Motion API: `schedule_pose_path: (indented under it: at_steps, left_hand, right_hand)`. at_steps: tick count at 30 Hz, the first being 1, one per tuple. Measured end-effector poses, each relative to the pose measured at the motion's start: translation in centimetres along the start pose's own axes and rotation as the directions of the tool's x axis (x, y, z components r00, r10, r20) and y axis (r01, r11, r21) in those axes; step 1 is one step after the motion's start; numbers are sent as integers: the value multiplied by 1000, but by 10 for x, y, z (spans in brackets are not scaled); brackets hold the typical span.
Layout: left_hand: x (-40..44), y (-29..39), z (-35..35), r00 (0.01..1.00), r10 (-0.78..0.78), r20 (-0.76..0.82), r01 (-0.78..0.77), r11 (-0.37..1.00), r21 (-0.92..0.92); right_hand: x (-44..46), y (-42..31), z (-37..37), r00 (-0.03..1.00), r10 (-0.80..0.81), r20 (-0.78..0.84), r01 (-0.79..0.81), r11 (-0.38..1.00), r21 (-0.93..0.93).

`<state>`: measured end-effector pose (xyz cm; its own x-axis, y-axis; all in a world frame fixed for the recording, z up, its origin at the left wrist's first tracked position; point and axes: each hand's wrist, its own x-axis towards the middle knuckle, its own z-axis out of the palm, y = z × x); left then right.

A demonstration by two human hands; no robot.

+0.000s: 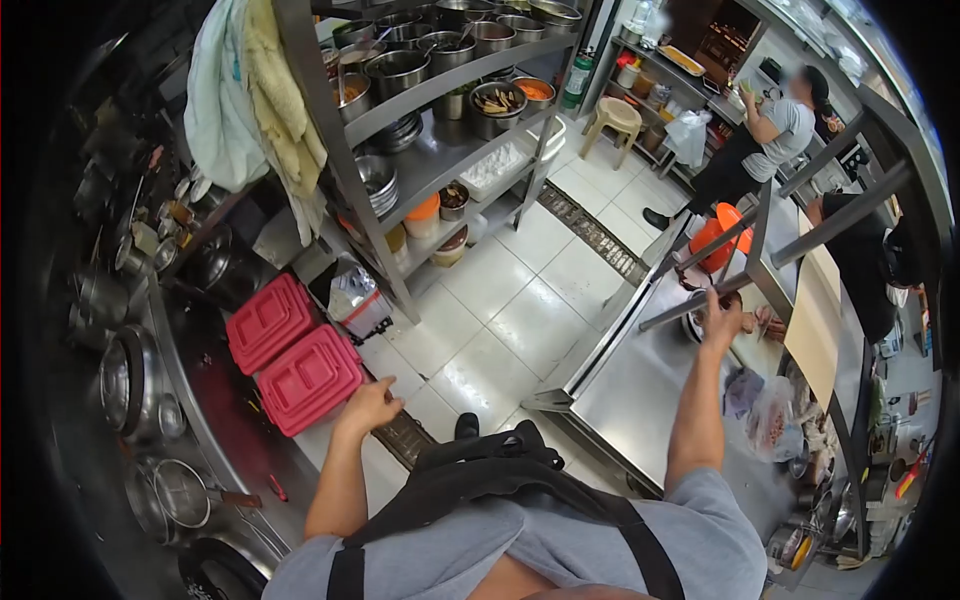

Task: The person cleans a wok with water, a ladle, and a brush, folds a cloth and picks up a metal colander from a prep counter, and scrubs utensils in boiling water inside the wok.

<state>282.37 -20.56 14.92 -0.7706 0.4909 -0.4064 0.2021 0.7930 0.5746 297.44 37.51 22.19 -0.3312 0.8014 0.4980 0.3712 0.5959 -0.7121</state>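
Observation:
My left hand is beside the near corner of a pink lidded container, above the floor. Its fingers are loosely bent and apart, with nothing in them. A second pink lidded container sits just behind the first. My right hand reaches over the steel table, with the index finger and thumb spread. Partly hidden by that hand is a bowl with dark contents. A metal bar crosses close to the fingers. Pieces that look like raw meat lie just right of the hand.
A steel shelf rack full of pots stands ahead. Towels hang at its left. An orange bucket is beyond the right table. One person stands at the back counter, another at the right. A drain grate runs along the floor.

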Motion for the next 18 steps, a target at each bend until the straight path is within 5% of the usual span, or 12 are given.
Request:
schedule_pose_path:
  at_steps: [6,10,16,18]
  left_hand:
    - [59,21,2,951,113,288,-110,994,-27]
    - [125,62,-12,918,219,330,-197,975,-99]
    - [226,120,-52,923,246,296,-288,952,106]
    - [263,132,-56,880,345,327,-376,926,36]
  right_hand:
    - [10,25,11,960,264,95,-280,905,321]
    - [2,8,15,965,262,0,-248,916,314]
    - [4,-17,19,954,271,-129,-252,957,146]
    - [0,-11,25,911,396,-110,-335,871,360]
